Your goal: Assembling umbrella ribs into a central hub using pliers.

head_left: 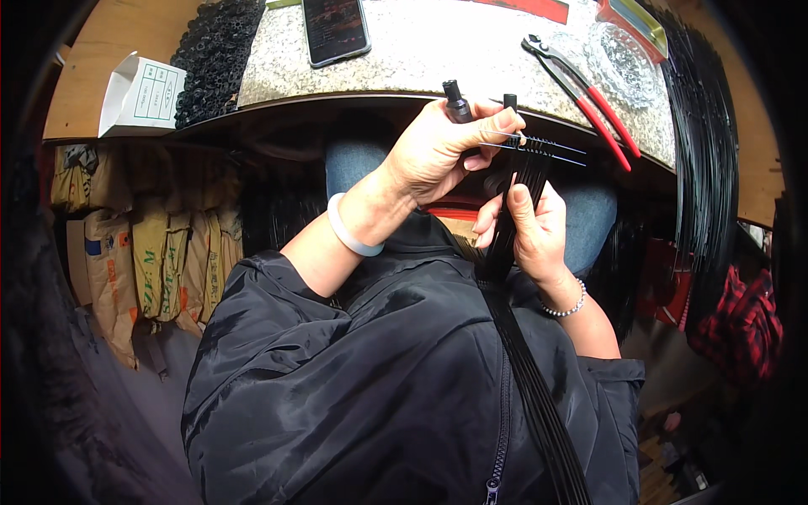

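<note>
My left hand is closed around a black cylindrical tool whose end sticks up above the fingers. Its thumb and forefinger pinch at two thin pale-blue wires or needles, which run sideways across the top of a bundle of long thin black strands. A short black piece stands up behind those fingertips; what it belongs to I cannot make out. Lower down, my right hand grips the bundle between thumb and fingers. From there the strands trail down over my dark jacket.
On the speckled worktop lie a phone, red-handled pliers and a clear glass dish. A white box and many small black tubular pieces are at left. More black strands hang over the right edge.
</note>
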Demonstrator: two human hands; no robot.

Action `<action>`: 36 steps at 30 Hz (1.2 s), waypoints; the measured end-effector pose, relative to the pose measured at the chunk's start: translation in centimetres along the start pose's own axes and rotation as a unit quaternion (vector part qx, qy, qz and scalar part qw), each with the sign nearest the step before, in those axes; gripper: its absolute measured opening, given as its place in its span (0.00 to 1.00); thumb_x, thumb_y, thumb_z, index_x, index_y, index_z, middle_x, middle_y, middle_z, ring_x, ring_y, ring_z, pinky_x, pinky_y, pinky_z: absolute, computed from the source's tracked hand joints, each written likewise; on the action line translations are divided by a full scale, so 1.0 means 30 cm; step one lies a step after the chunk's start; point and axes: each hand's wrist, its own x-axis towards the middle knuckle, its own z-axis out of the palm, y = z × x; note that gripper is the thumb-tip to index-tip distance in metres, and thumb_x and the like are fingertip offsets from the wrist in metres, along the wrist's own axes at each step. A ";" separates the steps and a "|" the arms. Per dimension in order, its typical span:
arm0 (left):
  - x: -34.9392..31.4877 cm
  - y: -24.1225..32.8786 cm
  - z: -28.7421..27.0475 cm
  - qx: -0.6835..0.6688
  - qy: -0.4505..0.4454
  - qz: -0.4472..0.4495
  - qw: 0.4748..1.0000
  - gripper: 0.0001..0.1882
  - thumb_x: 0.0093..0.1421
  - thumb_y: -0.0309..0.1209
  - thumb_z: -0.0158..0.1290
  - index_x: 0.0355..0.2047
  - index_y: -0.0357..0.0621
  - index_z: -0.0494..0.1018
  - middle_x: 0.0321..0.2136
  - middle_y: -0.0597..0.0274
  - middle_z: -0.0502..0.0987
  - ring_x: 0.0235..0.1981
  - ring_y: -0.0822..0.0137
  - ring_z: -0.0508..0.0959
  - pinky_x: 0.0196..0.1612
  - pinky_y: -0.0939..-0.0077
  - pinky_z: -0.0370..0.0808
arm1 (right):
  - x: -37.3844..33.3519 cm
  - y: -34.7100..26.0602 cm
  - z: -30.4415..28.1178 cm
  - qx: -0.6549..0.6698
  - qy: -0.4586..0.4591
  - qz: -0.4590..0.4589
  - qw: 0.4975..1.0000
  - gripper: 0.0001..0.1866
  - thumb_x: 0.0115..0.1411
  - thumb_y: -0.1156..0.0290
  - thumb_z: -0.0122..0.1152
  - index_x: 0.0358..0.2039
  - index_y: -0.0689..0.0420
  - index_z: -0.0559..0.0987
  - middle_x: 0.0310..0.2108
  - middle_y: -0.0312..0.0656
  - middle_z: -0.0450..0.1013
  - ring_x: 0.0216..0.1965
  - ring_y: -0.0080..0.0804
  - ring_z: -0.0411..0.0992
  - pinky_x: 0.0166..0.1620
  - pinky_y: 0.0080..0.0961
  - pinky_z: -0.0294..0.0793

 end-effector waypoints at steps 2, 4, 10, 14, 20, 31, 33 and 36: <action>-0.004 0.000 0.005 -0.005 -0.009 -0.001 1.000 0.11 0.54 0.31 0.60 0.33 0.35 0.76 0.22 0.69 0.72 0.20 0.81 0.66 0.19 0.89 0.59 | 0.002 0.001 -0.001 0.000 0.001 0.000 1.000 0.16 0.65 0.62 0.48 0.42 0.64 0.66 0.21 0.46 0.73 0.16 0.26 0.71 0.23 0.17 0.72; -0.005 0.002 0.004 0.000 -0.014 -0.002 1.000 0.11 0.55 0.31 0.60 0.34 0.35 0.76 0.22 0.69 0.72 0.20 0.81 0.66 0.19 0.88 0.59 | 0.003 0.000 -0.001 0.000 0.002 0.006 1.000 0.16 0.65 0.62 0.48 0.42 0.64 0.66 0.20 0.46 0.73 0.16 0.26 0.71 0.22 0.17 0.72; -0.010 -0.010 0.000 0.031 -0.010 0.023 0.999 0.13 0.56 0.32 0.58 0.37 0.34 0.76 0.21 0.69 0.72 0.20 0.81 0.66 0.20 0.88 0.61 | 0.010 -0.014 0.003 -0.010 0.000 0.020 1.000 0.16 0.65 0.62 0.48 0.43 0.64 0.66 0.20 0.45 0.73 0.16 0.26 0.71 0.22 0.17 0.72; -0.030 -0.019 -0.001 0.043 -0.021 0.059 0.997 0.20 0.60 0.40 0.53 0.42 0.32 0.75 0.24 0.66 0.74 0.20 0.80 0.67 0.24 0.88 0.65 | 0.004 -0.010 -0.001 -0.011 0.005 0.015 1.000 0.16 0.65 0.62 0.48 0.43 0.64 0.66 0.20 0.45 0.72 0.16 0.26 0.71 0.22 0.17 0.72; -0.068 -0.032 -0.036 0.092 -0.049 0.062 0.993 0.30 0.63 0.48 0.44 0.53 0.31 0.66 0.32 0.62 0.75 0.23 0.81 0.68 0.31 0.90 0.67 | 0.011 -0.008 -0.003 -0.024 -0.013 0.028 0.999 0.19 0.66 0.61 0.45 0.50 0.62 0.63 0.20 0.47 0.72 0.16 0.28 0.71 0.22 0.18 0.72; -0.070 -0.028 -0.010 0.166 -0.003 0.110 0.980 0.19 0.59 0.29 0.53 0.50 0.33 0.70 0.42 0.56 0.76 0.26 0.80 0.70 0.28 0.89 0.67 | 0.017 -0.022 0.004 0.031 -0.003 0.014 0.999 0.18 0.64 0.65 0.51 0.48 0.63 0.64 0.30 0.43 0.71 0.22 0.23 0.72 0.22 0.16 0.75; -0.061 -0.019 0.013 0.215 0.017 0.127 0.968 0.18 0.57 0.27 0.55 0.48 0.35 0.71 0.39 0.58 0.77 0.24 0.81 0.70 0.26 0.89 0.66 | 0.017 -0.016 0.002 0.034 -0.005 0.017 0.999 0.18 0.64 0.65 0.51 0.48 0.63 0.64 0.30 0.43 0.71 0.21 0.23 0.72 0.22 0.15 0.74; -0.052 -0.022 0.029 0.225 0.053 0.145 0.962 0.16 0.53 0.20 0.58 0.44 0.35 0.74 0.30 0.62 0.78 0.30 0.76 0.76 0.34 0.83 0.75 | 0.015 -0.005 -0.004 0.024 -0.019 -0.001 1.000 0.20 0.63 0.61 0.51 0.48 0.63 0.63 0.29 0.43 0.71 0.21 0.23 0.72 0.21 0.15 0.73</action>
